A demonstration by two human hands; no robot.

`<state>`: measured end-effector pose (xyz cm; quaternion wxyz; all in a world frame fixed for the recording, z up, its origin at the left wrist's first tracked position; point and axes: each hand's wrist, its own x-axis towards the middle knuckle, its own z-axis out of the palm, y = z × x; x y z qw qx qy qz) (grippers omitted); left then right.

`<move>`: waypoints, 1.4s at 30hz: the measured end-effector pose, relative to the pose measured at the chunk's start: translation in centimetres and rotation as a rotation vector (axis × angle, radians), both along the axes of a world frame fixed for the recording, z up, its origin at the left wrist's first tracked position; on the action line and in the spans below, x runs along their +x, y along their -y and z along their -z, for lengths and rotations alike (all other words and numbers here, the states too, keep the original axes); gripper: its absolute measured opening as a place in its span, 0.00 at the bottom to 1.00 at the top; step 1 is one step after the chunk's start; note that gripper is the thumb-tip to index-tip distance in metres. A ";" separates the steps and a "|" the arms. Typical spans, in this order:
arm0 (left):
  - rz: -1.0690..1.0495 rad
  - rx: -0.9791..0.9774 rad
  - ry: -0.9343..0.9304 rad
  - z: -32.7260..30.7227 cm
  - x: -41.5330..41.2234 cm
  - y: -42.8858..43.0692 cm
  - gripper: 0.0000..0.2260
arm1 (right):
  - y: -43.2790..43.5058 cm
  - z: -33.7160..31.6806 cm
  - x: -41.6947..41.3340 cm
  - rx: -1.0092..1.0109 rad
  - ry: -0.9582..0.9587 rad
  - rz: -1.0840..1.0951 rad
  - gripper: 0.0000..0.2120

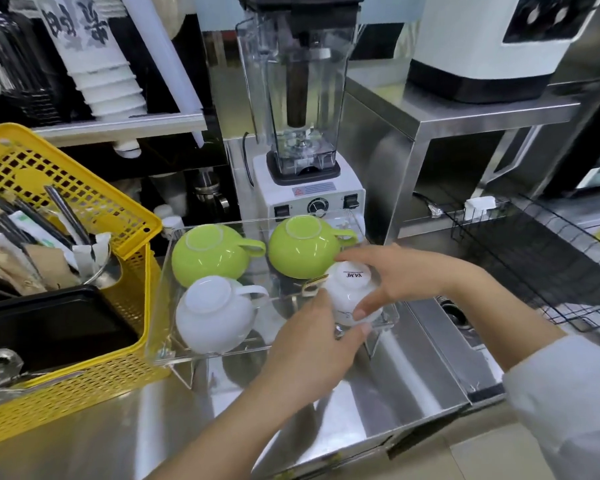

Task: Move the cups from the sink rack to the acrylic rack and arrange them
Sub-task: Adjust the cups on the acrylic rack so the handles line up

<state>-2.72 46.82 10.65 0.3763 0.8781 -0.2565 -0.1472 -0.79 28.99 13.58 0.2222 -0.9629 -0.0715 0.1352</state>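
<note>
The clear acrylic rack (160,327) stands on the steel counter with several cups in it, all upside down. Two green cups (210,254) (302,249) sit at its back and a white cup (213,313) lies front left. At the front right, a smaller white cup (349,292) with dark lettering on its base is held between both hands. My right hand (395,275) grips it from the right and above. My left hand (312,341) holds it from the near side, thumb and fingers around its lower edge. The black wire sink rack (534,258) stands at the right.
A yellow plastic basket (84,372) with utensils and a black tray sits left of the acrylic rack. A white blender (309,199) stands right behind the rack. A steel shelf (465,112) with a white machine is at the back right. The sink drain (454,313) lies under the wire rack.
</note>
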 end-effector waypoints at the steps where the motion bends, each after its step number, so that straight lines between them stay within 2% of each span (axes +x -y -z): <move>1: -0.001 -0.001 -0.003 0.1 0.0 0.0 0.17 | -0.2 0.2 0.1 -0.023 -0.007 -0.002 0.42; 6: -0.021 -0.067 -0.008 0.6 0.3 -0.2 0.16 | -0.6 0.8 0.4 -0.020 0.072 0.027 0.44; 8: -0.058 -0.163 -0.034 0.7 0.4 -0.1 0.17 | -0.6 0.9 0.3 0.032 0.140 0.048 0.43; 10: -0.167 -0.376 -0.172 0.5 0.5 0.2 0.19 | -0.8 0.5 0.1 0.093 0.219 0.060 0.41; 12: -0.315 -0.579 -0.375 -0.1 0.8 0.5 0.18 | -1.3 0.0 -0.1 0.181 0.331 0.057 0.35; 14: -0.389 -0.667 -0.581 -0.6 1.1 1.0 0.17 | -1.9 -0.2 -0.2 0.229 0.419 0.067 0.31; 17: -0.410 -0.741 -0.753 -1.3 1.7 1.8 0.17 | -2.8 0.5 0.0 0.104 0.480 0.114 0.34; 22: -0.552 -0.894 -0.786 -2.0 2.5 2.5 0.12 | -4.8 1.3 -0.3 0.011 0.640 0.179 0.34; 25: -0.582 -0.911 -0.741 -1.8 3.2 2.1 0.07 | -4.6 1.1 -0.3 0.061 0.570 0.154 0.35; 27: -0.557 -0.868 -0.713 -2.0 4.2 1.1 0.07 | -3.4 0.1 -0.3 0.166 0.457 0.127 0.35; 31: -0.370 -0.665 -0.678 -3.7 6.4 -1.0 0.14 | -0.7 -2.4 -0.1 0.601 0.403 0.181 0.18; 32: -0.303 -0.605 -0.677 -4.3 7.0 -1.4 0.14 | -0.2 -2.8 0.0 0.637 0.425 0.176 0.16; 34: -0.147 -0.474 -0.685 -5.7 8.1 -2.1 0.10 | 0.1 -3.3 0.3 0.586 0.476 0.130 0.17; 37: 0.056 -0.244 -0.666 -7.1 9.7 -2.9 0.13 | -0.5 -3.3 0.8 0.509 0.473 0.040 0.18; 42: 0.180 0.051 -0.562 -7.8 11.1 -2.8 0.15 | -1.4 -2.3 1.2 0.308 0.424 -0.070 0.14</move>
